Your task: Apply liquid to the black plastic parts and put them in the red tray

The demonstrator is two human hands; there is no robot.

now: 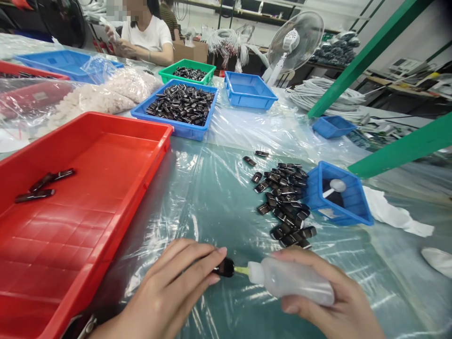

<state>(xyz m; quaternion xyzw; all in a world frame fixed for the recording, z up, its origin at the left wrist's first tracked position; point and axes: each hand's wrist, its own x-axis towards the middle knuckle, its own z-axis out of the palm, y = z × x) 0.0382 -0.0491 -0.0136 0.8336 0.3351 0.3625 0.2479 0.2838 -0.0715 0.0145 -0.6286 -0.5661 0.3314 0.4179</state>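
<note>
Low at the centre, my left hand [176, 282] is closed on a glossy black plastic piece [225, 268], whose rounded end sticks out past the fingertips. My right hand [328, 292] grips a translucent squeeze bottle [298, 280] lying sideways, its white cap and thin yellowish tip pointing left. That tip meets the end of the black piece, or nearly so; I cannot tell whether they touch. Beyond the bottle lies a loose pile of similar black pieces [286, 197] on the plastic-covered table. Most of the held piece is hidden by my fingers.
At left stands a large red tray [116, 188] holding 3 black pieces. A blue tray [208, 127] full of black parts sits behind, near a green tray [210, 73]. Right of the pile, a small blue bin [318, 188] contains a white spoon-like object. Green posts [399, 153] slant in from the right.
</note>
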